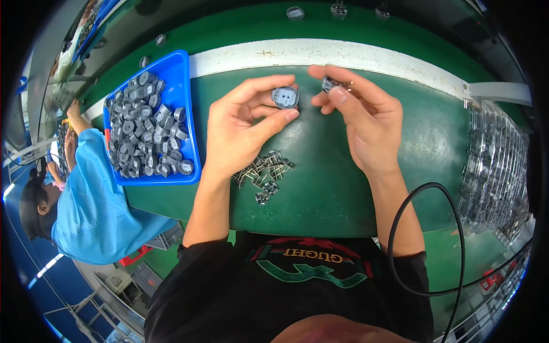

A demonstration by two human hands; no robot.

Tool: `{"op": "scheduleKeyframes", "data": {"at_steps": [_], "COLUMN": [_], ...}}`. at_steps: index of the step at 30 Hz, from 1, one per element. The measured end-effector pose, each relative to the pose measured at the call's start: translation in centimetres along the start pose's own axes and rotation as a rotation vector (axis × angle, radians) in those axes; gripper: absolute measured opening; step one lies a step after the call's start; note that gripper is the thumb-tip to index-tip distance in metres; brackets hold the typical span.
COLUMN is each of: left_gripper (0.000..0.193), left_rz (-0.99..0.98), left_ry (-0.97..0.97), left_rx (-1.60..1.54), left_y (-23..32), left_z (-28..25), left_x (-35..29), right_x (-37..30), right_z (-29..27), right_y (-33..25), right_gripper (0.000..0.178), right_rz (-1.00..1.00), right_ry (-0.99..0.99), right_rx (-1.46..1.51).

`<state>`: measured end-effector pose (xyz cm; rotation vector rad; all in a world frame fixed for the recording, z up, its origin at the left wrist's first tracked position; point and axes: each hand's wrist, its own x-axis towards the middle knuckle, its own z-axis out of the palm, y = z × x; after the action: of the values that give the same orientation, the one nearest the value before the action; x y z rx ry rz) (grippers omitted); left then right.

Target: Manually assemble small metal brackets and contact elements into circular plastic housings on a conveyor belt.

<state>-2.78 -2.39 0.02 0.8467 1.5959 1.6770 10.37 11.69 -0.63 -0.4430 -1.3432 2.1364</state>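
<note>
Between the thumb and fingers of my left hand (240, 114) is a round grey plastic housing (285, 97), its holed face turned up toward me. My right hand (366, 111), a short gap to the right, pinches a small dark part with metal pins (330, 84); its details are partly covered by the thumb. Both hands are raised over the green table (320, 183). Beneath my left wrist lies a loose pile of small metal-pinned parts (266, 171). A blue tray (194, 137) heaped with similar grey housings (146, 126) stands left of my left hand.
Stacked clear plastic trays (494, 166) stand at the right. A black cable (394, 228) loops beside my right forearm. Beyond a white rail (320, 48), a green strip carries several scattered parts (295, 12). A person in a blue garment (100, 194) works at the left.
</note>
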Motion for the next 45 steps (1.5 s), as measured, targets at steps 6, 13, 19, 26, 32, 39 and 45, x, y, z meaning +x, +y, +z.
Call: {"op": "scheduleKeyframes", "data": {"at_steps": [6,13,19,26,32,39,45], "left_gripper": [0.044,0.043,0.043,0.043,0.036,0.022,0.024], "left_rz": [-0.032,-0.072,-0.087,-0.105,-0.201,-0.118,-0.014], "left_ry": [0.010,-0.013,-0.027,-0.040,-0.043,0.032,0.215], "left_rx": [-0.002,0.020,0.070,0.115,-0.100,-0.127,0.479], "left_y": [-0.2,0.2,-0.1,0.1,0.1,-0.8,1.6], "left_z": [-0.3,0.2,0.6,0.8,0.3,-1.0,-2.5], "left_x": [-0.3,-0.7,-0.8,-1.0,-0.9,0.3,7.4], "right_x": [-0.1,-0.5,-0.6,-1.2,-1.2,-0.8,-1.1], "right_z": [0.2,0.7,1.0,1.2,1.2,1.5,-0.1], "right_y": [0.8,1.0,1.3,2.3,3.6,3.1,3.8], "right_gripper": [0.024,0.022,0.021,0.023,0.025,0.028,0.016], "right_rz": [-0.323,-0.489,-0.594,-0.620,-0.660,-0.415,-0.412], "right_ry": [-0.012,-0.024,-0.016,0.028,0.053,-0.012,-0.423], "right_rx": [-0.514,-0.691,-0.804,-0.826,-0.823,-0.659,-0.902]}}
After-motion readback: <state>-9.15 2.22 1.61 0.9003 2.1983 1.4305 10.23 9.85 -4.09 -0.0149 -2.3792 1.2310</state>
